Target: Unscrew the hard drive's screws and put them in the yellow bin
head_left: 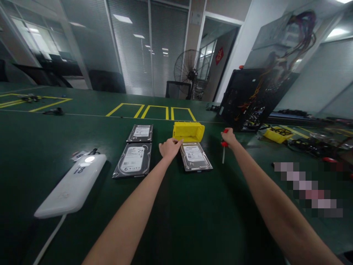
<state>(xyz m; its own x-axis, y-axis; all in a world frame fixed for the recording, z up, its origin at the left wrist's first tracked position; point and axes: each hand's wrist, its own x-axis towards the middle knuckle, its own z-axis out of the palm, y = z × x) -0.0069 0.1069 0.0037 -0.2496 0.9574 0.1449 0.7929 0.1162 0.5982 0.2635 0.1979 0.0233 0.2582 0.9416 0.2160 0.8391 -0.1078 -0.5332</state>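
Note:
My left hand [169, 148] rests at the near left corner of a yellow plastic bin [189, 131] and touches the far left corner of a hard drive [195, 157] lying label-up on the green mat. My right hand [228, 138] is closed on a red-handled screwdriver [224, 151], its shaft pointing down toward the mat to the right of that drive. Two more hard drives lie to the left: one nearer [132, 160] and one farther [140, 133].
A white power bank [72, 185] with a lit spot and cable lies at the near left. An open black computer case [249, 99] with coloured wires stands at the back right, beside a small yellow tray [277, 134] and cables. A floor fan [191, 71] stands behind.

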